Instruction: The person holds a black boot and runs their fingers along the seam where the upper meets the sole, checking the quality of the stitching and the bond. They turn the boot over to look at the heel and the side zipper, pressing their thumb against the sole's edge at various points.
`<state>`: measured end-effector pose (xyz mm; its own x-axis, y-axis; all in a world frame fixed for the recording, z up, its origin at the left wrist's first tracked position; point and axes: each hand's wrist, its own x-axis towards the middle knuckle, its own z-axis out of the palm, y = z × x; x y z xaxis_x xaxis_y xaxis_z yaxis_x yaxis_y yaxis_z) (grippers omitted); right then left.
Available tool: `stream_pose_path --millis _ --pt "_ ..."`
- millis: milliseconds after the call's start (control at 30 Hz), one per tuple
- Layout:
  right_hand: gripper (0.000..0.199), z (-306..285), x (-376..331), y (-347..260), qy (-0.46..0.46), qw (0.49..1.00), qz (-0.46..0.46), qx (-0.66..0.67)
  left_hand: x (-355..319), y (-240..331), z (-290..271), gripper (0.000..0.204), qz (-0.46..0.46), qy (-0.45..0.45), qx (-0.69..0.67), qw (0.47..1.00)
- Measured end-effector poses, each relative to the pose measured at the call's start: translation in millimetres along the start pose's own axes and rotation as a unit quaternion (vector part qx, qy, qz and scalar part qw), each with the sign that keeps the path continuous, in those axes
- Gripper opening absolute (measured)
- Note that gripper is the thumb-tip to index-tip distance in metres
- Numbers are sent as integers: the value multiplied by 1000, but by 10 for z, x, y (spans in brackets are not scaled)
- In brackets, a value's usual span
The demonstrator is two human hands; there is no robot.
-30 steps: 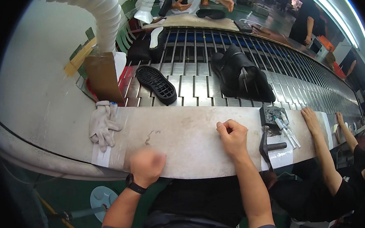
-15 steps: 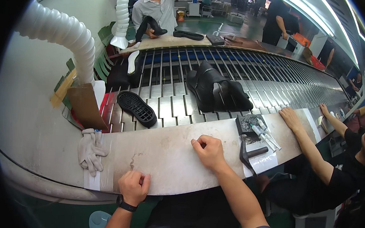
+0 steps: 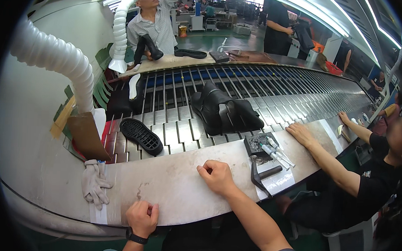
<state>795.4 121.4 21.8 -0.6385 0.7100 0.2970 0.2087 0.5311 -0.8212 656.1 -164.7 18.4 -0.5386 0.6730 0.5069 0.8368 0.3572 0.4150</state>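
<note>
My left hand [image 3: 142, 219], with a black watch on the wrist, rests curled near the front edge of the pale worktop [image 3: 175, 188]. Farther in and to the right, my right hand [image 3: 216, 177] lies on the same surface in a loose fist; its hollow shows nothing inside. Nearest to my left hand is a pair of grey-white gloves [image 3: 95, 186]. Right of my right hand lie a hammer [image 3: 267, 172], syringes [image 3: 279, 156] and a dark block [image 3: 255, 145]. Beyond the worktop, a black shoe sole [image 3: 141, 136] and black boots [image 3: 222, 110] lie on the conveyor.
Metal conveyor slats and rods [image 3: 178, 124] run behind the worktop. A white ribbed duct [image 3: 59, 56] hangs at left, above a brown cardboard panel [image 3: 86, 135]. A co-worker's forearm [image 3: 324, 154] rests at right. Across the conveyor, a person holds a black boot [image 3: 152, 48].
The view has tilted up and turned slightly right, so the scene sits lower and farther left. Both my hands keep their curled poses on the worktop.
</note>
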Motion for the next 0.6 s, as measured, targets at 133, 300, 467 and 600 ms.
stream_pose_path --millis 133,300,467,600 --pt "30 10 4 -39 -2 1000 -22 0 -7 -16 -9 26 -10 -1 -3 1000" --pt "28 42 -3 -23 -7 999 -36 -7 -10 -35 -1 25 -3 4 -7 1000" --pt "28 39 -23 -14 -8 999 -36 -12 -3 -57 13 24 2 7 -14 1000" --pt "29 38 -35 -53 -15 999 -35 5 -31 -71 10 25 1 8 -12 1000"
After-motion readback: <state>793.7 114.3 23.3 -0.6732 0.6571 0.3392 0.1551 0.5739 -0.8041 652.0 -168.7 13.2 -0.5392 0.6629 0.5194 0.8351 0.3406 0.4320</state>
